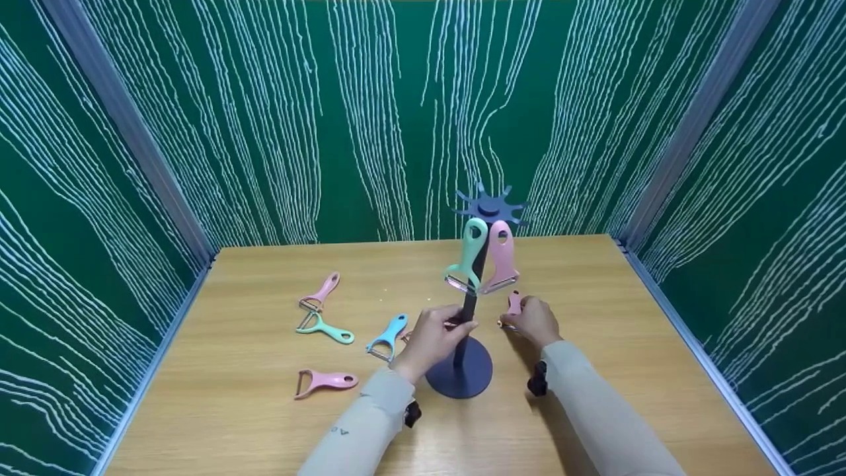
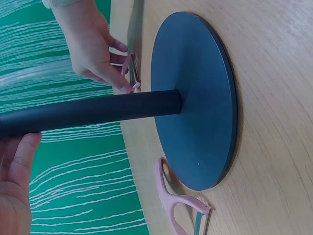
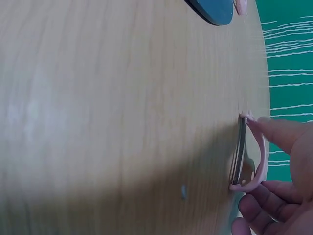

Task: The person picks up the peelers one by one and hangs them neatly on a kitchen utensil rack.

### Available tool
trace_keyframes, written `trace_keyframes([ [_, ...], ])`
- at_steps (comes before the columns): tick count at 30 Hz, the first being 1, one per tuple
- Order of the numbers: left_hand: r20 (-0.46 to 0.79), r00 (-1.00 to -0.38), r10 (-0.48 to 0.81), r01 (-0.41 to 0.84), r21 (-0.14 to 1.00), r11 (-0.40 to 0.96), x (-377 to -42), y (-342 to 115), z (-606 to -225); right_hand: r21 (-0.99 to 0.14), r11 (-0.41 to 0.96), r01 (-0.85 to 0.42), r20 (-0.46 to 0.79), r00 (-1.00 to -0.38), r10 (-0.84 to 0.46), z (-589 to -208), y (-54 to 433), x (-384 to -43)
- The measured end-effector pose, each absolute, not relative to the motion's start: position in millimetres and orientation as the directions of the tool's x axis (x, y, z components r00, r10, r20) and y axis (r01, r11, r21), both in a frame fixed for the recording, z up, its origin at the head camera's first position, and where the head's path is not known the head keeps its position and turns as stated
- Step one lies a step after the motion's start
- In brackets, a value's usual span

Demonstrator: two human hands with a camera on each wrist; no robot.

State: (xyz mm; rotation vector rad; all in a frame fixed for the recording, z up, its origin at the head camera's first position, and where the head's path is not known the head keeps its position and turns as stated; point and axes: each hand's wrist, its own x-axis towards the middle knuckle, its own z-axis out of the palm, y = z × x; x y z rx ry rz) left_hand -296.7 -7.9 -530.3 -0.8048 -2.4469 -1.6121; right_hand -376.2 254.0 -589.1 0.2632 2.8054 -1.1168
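My left hand (image 1: 428, 338) grips the dark pole (image 1: 468, 305) of a round-based display stand, fingers and thumb on either side of it. From arms of the stand's star-shaped top (image 1: 489, 210) hang a mint green peeler (image 1: 471, 250) and a pink peeler (image 1: 503, 252), blades down. Right of the stand, my right hand (image 1: 537, 321) pinches another pink peeler (image 1: 515, 301) by its blade end, low over the table. In the right wrist view, thumb and fingers hold the peeler's curved head (image 3: 261, 164) from both sides, and its handle is mostly hidden.
Left on the table lie a pink peeler (image 1: 326, 288), a green peeler (image 1: 332, 330), a blue peeler (image 1: 394, 327) and a nearer pink peeler (image 1: 334, 380). Another pink peeler (image 2: 168, 200) lies beside the stand's base (image 2: 205, 98), largely behind my left hand. Green walls surround the table.
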Motion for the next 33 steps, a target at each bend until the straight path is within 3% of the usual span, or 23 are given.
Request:
trace_keyframes([
  [14,0.323,-0.871,0.369,0.44,0.848,0.295,-296.6,-8.9,-529.8,-0.639,0.748,0.179,-0.119,-0.984,0.134,-592.0,247.6,-374.1],
  [26,0.352,-0.863,0.363,0.462,0.84,0.283,-295.8,-8.5,-529.7,-0.631,0.771,0.084,-0.097,-0.995,0.029,-589.0,248.5,-372.1],
  [33,0.333,-0.871,0.361,0.446,0.843,0.299,-296.3,-8.3,-531.1,-0.657,0.746,0.108,-0.117,-0.992,0.04,-589.4,252.4,-366.8],
])
